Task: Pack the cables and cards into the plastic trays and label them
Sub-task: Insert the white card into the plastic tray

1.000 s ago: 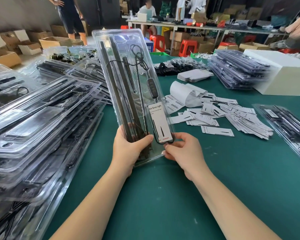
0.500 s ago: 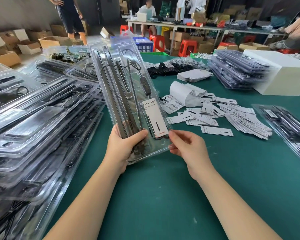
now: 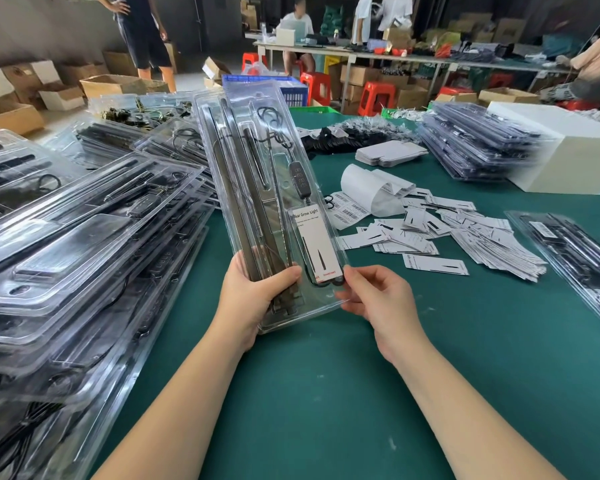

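Head view: green table (image 3: 326, 410) in a warehouse, cardboard boxes (image 3: 118, 84) and red stools (image 3: 376, 97) behind. Left hand (image 3: 253, 299) grips the bottom of a clear plastic tray (image 3: 257, 188), held tilted above the table, card (image 3: 317, 244) and cable (image 3: 274, 133) inside. Right hand (image 3: 378, 299) pinches its lower right corner. Tray stacks (image 3: 84, 254) left, loose cards (image 3: 465, 237) right.

Tray stacks (image 3: 84, 258) crowd left; loose cards (image 3: 465, 233) right; green table (image 3: 326, 393) near.

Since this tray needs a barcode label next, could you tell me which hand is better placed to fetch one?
Probably the right hand: it only pinches the tray edge, nearer the barcode labels; the left hand carries the tray.
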Demonstrator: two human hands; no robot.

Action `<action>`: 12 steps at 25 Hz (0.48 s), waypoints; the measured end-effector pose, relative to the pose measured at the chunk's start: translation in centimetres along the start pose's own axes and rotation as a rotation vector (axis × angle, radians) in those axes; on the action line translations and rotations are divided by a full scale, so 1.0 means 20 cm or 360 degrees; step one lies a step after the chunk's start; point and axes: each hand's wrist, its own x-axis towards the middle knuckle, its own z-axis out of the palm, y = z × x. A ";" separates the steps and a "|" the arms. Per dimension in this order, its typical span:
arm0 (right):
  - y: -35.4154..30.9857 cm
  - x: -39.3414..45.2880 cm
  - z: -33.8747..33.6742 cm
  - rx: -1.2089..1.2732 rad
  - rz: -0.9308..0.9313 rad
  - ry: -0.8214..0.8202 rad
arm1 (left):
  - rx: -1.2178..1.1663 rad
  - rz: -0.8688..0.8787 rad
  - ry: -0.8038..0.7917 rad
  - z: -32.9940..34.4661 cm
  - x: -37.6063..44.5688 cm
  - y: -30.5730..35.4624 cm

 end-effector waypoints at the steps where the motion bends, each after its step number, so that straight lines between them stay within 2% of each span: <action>1: 0.00 0.00 -0.01 -0.0213 -0.0071 -0.0053 | 0.0002 -0.0005 -0.0006 -0.01 0.00 0.01; 3: 0.00 0.00 -0.03 -0.0563 -0.0199 -0.0182 | -0.0012 -0.0049 -0.0047 -0.02 0.00 0.02; 5: 0.00 -0.01 -0.03 -0.0658 -0.0231 -0.0288 | -0.0016 -0.0127 -0.0092 -0.02 0.00 0.04; 12: 0.00 -0.01 -0.03 -0.0322 -0.0245 -0.0368 | -0.0022 -0.0205 -0.0153 -0.01 -0.02 0.05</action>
